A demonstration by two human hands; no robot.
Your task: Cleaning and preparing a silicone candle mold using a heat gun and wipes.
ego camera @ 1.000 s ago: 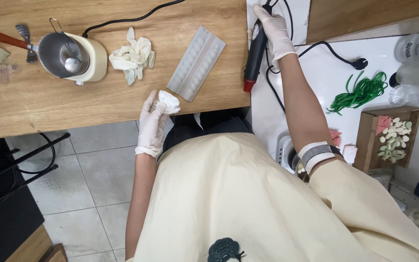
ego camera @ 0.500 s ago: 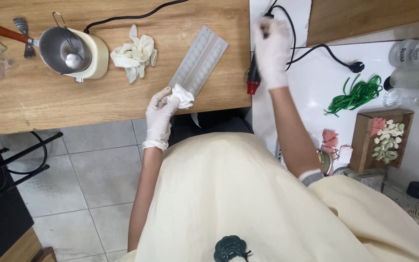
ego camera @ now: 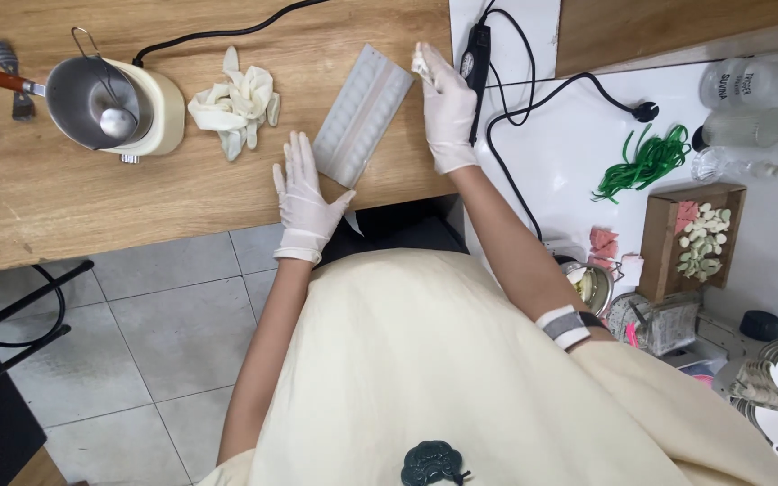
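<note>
Mould tray [ego camera: 364, 115] lies on worktop [ego camera: 92, 207]; my left hand [ego camera: 303, 193] rests flat, fingers spread, beside it; right hand [ego camera: 447, 103] fingers pinch a white wad [ego camera: 422, 65].

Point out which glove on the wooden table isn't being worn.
The crumpled pair of gloves, lying loose between the metal pot and the pale mould tray. The other two are on the left hand and right hand.

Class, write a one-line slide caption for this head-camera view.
Gloved left hand rests flat on the wooden table beside a grey mould tray; gloved right hand holds a small white wad at its far corner.
</note>
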